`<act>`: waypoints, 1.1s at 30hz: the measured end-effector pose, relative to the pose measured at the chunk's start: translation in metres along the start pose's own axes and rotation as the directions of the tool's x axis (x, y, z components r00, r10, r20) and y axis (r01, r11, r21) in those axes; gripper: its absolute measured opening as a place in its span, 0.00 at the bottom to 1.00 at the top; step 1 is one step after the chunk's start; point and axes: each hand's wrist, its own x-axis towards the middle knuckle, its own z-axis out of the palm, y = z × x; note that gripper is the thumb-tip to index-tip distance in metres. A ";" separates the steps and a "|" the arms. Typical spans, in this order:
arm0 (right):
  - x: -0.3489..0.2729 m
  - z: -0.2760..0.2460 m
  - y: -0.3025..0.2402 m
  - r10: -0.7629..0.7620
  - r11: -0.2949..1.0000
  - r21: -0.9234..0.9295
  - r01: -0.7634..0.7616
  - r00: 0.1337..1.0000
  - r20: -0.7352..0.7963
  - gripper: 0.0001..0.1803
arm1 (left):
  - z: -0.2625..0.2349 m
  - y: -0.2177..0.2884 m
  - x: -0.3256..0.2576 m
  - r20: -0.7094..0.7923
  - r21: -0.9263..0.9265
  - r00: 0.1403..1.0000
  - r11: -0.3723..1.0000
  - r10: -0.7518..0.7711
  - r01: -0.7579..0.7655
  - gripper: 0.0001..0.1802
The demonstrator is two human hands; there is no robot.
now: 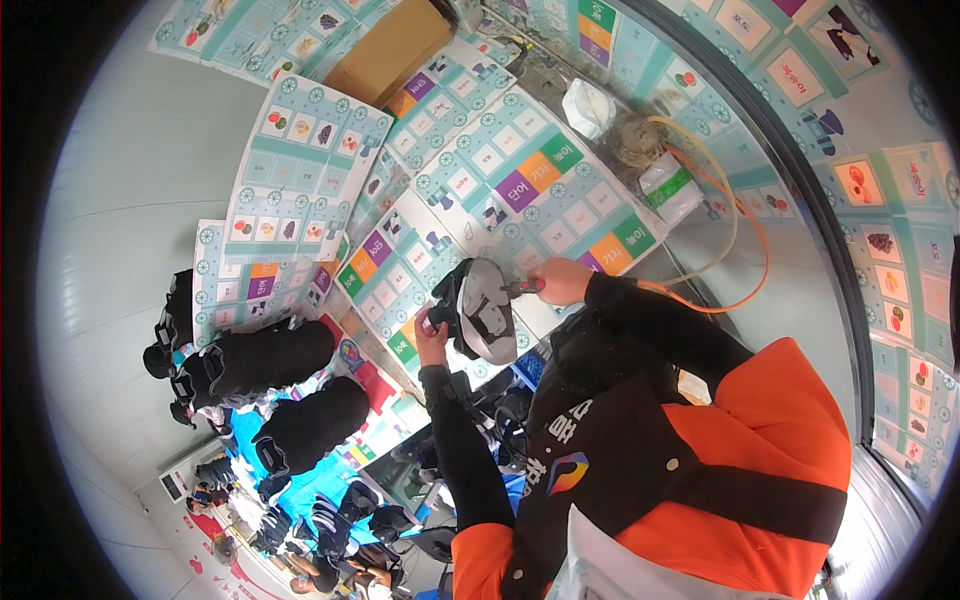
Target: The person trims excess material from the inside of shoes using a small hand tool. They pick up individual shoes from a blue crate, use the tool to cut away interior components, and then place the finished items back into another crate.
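In front of me, over the printed sheets, is a black and grey shoe-like piece (487,310) with whitish patches on its upward-facing grey side. My left hand (432,342) is closed on its black edge at the left. From the right, my right hand (562,281) grips a small tool with a red handle (527,286). The tool's dark end meets the grey side or lies just over it; its tip is too small to make out.
Printed sheets cover the worktop (560,205). Farther off are a cardboard box (390,50), a white faceted container (588,108) and a green-and-white pack (670,188). An orange hose (768,250) curves at the right. Black padded items (265,360) lie left; other people are beyond.
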 end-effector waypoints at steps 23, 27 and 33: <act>-0.014 0.029 0.006 0.220 0.959 0.128 -0.254 0.948 0.231 0.15 | 0.013 -0.056 -0.039 -0.119 0.226 0.933 0.925 0.339 -0.307 0.31; -0.018 0.029 -0.005 0.075 0.988 0.108 -0.113 0.948 0.309 0.10 | 0.016 -0.059 -0.043 -0.112 0.434 0.936 0.864 0.335 -0.257 0.31; -0.015 0.033 -0.011 0.088 0.986 0.121 -0.118 0.971 0.224 0.12 | 0.026 -0.060 -0.054 -0.181 0.400 0.939 0.894 0.291 -0.200 0.31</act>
